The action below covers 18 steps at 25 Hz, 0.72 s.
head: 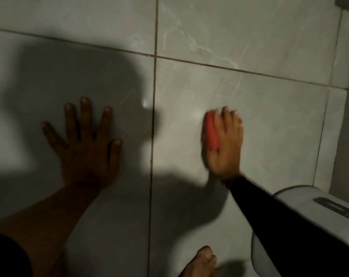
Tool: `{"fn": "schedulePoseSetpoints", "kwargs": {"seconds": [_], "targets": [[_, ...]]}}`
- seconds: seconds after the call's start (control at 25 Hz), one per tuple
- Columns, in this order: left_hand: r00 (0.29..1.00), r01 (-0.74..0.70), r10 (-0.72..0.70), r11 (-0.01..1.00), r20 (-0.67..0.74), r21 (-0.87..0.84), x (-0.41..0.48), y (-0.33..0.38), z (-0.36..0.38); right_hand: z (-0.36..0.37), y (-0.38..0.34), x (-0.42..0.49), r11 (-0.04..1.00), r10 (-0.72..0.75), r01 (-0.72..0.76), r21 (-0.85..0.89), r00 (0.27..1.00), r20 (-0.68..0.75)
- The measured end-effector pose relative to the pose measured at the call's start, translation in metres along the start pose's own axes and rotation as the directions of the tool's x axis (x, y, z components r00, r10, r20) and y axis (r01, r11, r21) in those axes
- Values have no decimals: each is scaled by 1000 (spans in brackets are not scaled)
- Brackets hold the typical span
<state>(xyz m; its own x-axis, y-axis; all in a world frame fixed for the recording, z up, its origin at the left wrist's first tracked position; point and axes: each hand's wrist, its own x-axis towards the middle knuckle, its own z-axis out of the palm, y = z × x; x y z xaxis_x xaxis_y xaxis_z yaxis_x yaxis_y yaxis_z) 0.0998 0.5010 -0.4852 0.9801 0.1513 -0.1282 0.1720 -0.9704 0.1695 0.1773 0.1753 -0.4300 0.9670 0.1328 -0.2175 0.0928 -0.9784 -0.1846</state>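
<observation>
My left hand (85, 144) lies flat with fingers spread on the grey tiled surface (269, 126), in shadow. To the right of a dark grout line, my right hand (226, 142) holds a red sponge-like pad (211, 131) against the tile. Its fingers curl over the pad's top edge. The right hand is blurred. A black sleeve covers the right forearm.
A white toilet tank (313, 212) with a flush button stands at the lower right, by the wall corner. My bare foot (201, 262) shows at the bottom edge. Grout lines cross the tiles. Large shadows cover the left and lower middle.
</observation>
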Motion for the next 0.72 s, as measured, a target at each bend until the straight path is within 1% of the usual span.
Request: {"fn": "schedulePoseSetpoints", "kwargs": {"seconds": [0.04,0.08,0.12,0.16,0.2,0.28,0.32,0.36,0.4,0.44,0.48,0.52,0.56,0.6,0.64,0.68,0.72], "targets": [[1000,-6,7,1000,-5,11,2,0,1,-2,2,32,989,141,-137,45,987,-77],[1000,-9,9,1000,-7,19,2,0,1,-2,-9,56,977,205,-194,92,970,-133],[1000,-7,7,1000,-12,18,2,0,0,2,-25,63,978,195,-179,106,967,-163],[1000,-6,6,1000,-19,12,2,1,-1,11,-42,51,991,119,-107,77,978,-170],[1000,-5,5,1000,-22,11,2,1,-2,24,-57,21,998,25,-18,52,990,-136],[1000,9,-9,1000,-17,12,1,-1,-4,36,-72,-67,986,-158,157,50,987,27],[1000,16,-15,1000,-16,10,1,1,-5,35,-63,-104,983,-183,181,32,980,81],[1000,20,-19,1000,-14,14,2,2,-5,35,-46,-122,986,-164,164,7,982,93],[1000,21,-21,1000,-11,23,2,3,-5,33,-25,-122,995,-97,98,-9,993,70],[1000,18,-18,999,-16,28,3,3,-3,29,-7,-107,999,43,-44,5,999,20],[1000,9,-8,999,-28,34,3,2,-1,23,4,-82,974,224,-221,55,973,-61],[999,-7,9,999,-46,42,3,0,1,15,9,-49,917,395,-379,122,906,-153],[998,-23,26,999,-62,46,1,-3,2,7,8,-12,863,502,-469,187,838,-214],[996,-38,41,998,-77,48,1,-4,2,3,4,24,848,529,-489,206,809,-257],[995,-44,49,998,-86,53,1,-4,1,2,-7,52,862,506,-467,199,818,-273],[995,-43,48,997,-86,60,2,-3,0,3,-24,72,891,451,-415,182,848,-278],[996,-40,45,997,-72,65,4,-1,-2,6,-44,80,933,357,-326,151,890,-285]]}}
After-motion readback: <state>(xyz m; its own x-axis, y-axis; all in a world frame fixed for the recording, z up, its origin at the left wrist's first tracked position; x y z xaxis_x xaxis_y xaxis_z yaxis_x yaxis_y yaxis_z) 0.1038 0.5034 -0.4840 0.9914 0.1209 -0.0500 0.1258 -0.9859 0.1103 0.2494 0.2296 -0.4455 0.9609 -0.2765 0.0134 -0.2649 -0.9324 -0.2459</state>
